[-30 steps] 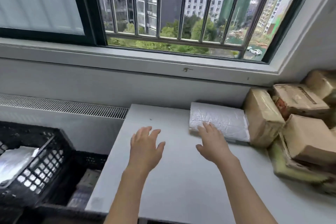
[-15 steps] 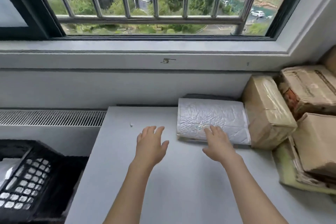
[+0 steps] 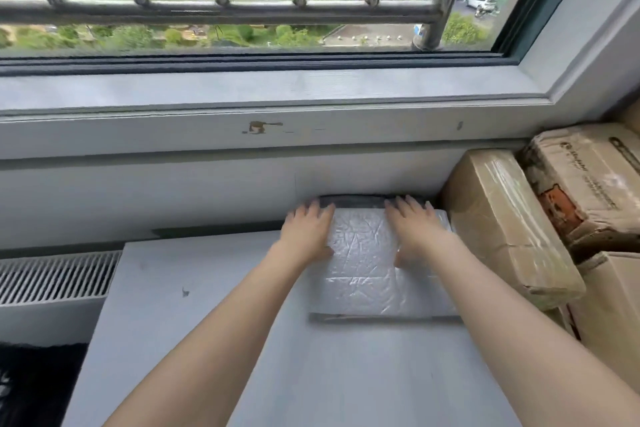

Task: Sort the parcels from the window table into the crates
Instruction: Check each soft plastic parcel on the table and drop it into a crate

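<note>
**Both hands laid on the silver parcel**

Where the grey table (image 3: 242, 357) meets the wall, one flat, crinkled silver parcel (image 3: 363, 274) is pressed by the left hand (image 3: 306, 230) and right hand (image 3: 417, 230), fingers spread. At three o'clock, three taped brown cardboard boxes (image 3: 502, 218) are piled.

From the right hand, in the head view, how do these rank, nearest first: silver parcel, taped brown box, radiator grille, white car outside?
1. Silver parcel: under the right hand, touching.
2. Taped brown box: just to its right.
3. Radiator grille: far left, below the table.
4. White car: outside, beyond the window bars.
</note>
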`<state>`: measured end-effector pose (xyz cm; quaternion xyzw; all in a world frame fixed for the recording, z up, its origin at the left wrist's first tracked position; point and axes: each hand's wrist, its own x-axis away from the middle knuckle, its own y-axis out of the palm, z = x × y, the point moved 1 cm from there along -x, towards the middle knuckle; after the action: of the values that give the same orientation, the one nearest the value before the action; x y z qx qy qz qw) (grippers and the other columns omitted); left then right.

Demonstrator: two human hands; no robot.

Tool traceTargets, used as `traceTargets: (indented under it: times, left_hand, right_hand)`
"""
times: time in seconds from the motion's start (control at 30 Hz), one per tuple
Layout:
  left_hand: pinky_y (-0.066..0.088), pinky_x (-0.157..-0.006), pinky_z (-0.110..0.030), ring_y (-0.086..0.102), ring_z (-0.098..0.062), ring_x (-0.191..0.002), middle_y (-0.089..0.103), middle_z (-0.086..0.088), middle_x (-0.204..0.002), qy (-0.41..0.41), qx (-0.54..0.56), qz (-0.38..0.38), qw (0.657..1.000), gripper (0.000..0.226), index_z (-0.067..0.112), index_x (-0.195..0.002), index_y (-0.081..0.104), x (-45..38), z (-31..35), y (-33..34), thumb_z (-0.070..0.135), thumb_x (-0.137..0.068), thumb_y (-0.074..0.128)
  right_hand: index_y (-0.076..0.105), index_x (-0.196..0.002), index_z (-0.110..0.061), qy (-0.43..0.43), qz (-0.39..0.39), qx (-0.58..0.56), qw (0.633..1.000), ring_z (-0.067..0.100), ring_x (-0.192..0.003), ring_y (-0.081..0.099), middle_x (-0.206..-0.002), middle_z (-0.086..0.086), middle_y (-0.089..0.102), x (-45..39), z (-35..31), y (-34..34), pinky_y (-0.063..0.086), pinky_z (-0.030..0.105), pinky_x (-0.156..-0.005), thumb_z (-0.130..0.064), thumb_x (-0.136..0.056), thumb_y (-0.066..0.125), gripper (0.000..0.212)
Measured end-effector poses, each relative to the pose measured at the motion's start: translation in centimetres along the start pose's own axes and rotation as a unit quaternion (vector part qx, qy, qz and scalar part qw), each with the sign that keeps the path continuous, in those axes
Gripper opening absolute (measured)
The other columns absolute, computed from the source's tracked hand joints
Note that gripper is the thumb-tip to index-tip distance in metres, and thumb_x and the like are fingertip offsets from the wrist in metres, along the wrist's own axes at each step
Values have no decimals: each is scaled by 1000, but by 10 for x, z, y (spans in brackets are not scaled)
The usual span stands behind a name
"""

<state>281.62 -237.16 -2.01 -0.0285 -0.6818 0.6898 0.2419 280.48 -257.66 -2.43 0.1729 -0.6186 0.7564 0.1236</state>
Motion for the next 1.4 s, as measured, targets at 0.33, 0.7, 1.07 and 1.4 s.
traceTargets:
  times: [0.33,0.7,1.07,1.4]
  left_hand:
    - [30,-102,-38,40,-27,-128,36,-8,-144,-2,-75,14,997,105,16,-152,5,-25,9,21,43,-77,73]
    - [32,-86,-32,53,-24,-111,58,-1,-119,-76,31,60,995,32,17,-117,49,45,14,19,17,-86,52]
    - [36,-68,-32,60,-28,-81,62,1,-81,-145,150,343,916,33,23,-94,69,199,15,-44,8,-71,52]
    - [35,-75,-34,61,-25,-89,60,3,-100,-155,169,472,851,60,25,-109,70,356,44,-17,7,-55,87]
  right_hand:
    - [4,-151,-11,8,1,15,1000,28,-146,10,-158,13,6,-11,-4,3,10,50,-118,-44,-63,83,123]
    - [60,-73,-14,14,280,-44,959,26,-61,58,-65,4,58,49,-23,28,47,33,-58,-3,-23,85,56]
    - [56,-68,-15,-28,555,-174,813,27,-60,49,-67,2,50,166,-56,-21,39,34,-53,-3,-56,54,17]
    - [45,-78,-16,-31,715,-273,642,23,-69,39,-73,8,52,282,-113,-21,28,33,-60,4,-70,42,22]
